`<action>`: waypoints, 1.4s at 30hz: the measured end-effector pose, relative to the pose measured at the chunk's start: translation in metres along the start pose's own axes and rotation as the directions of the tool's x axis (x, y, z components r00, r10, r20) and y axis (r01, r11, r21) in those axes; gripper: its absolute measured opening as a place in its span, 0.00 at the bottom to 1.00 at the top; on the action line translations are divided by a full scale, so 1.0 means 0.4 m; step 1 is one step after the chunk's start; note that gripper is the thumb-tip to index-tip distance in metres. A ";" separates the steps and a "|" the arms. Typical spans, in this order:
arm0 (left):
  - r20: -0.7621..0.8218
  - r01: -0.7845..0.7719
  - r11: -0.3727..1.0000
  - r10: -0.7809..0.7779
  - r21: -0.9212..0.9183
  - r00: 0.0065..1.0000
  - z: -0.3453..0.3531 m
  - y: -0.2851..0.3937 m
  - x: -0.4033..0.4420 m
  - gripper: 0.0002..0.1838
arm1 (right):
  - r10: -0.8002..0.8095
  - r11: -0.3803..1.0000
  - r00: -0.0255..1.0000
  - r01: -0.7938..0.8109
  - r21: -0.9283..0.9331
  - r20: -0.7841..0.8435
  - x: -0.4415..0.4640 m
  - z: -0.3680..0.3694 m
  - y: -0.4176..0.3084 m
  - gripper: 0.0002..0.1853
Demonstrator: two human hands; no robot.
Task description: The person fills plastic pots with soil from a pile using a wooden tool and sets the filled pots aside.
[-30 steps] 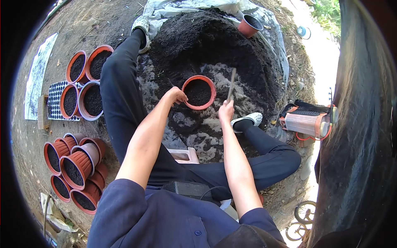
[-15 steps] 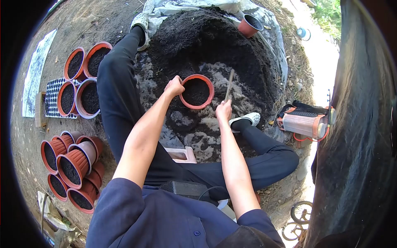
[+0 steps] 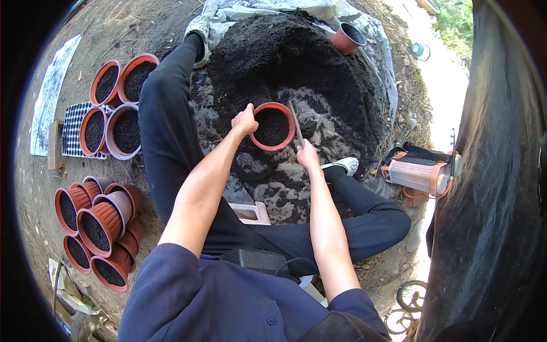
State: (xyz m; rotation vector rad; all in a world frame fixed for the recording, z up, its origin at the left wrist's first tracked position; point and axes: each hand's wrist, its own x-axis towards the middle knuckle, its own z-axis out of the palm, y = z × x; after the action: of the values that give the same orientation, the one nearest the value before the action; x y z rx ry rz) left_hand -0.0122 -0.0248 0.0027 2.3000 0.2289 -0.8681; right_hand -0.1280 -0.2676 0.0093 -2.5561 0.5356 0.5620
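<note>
A round terracotta-coloured pot point(image 3: 291, 137) with dark soil inside stands in front of me on the soil-strewn sheet. My left hand point(image 3: 245, 121) grips its left rim, fingers closed. In my right hand point(image 3: 307, 155) is a thin grey-brown stick point(image 3: 296, 121), held near its lower end. The stick's upper part lies along the pot's right side, touching or very near the rim. A large heap of dark soil point(image 3: 256, 43) rises behind the pot, and pale grey material point(image 3: 325, 122) is scattered around it.
Filled pots point(image 3: 104, 82) stand at left by a black seedling tray point(image 3: 75, 128). Nearer are several pots point(image 3: 97, 228) in a cluster. An empty-looking pot point(image 3: 348, 39) tilts on the heap's far right edge. A device with an orange cable point(image 3: 419, 174) lies at right, a hollow block point(image 3: 262, 214) between my legs.
My right hand has swung the stick left, from apart from the pot to alongside its right rim. My left hand keeps its hold on the pot.
</note>
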 end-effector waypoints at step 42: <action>-0.169 0.172 0.965 -0.206 -0.196 0.964 -0.004 0.023 0.001 0.18 | 0.149 0.989 0.985 -0.148 0.025 -0.082 -0.032 -0.028 -0.067 0.14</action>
State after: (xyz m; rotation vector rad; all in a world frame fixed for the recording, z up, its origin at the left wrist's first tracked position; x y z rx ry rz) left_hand -0.0076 -0.0310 0.0080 2.2138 0.5961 -0.6903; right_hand -0.1233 -0.2480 0.0340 -2.5448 0.7627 0.4990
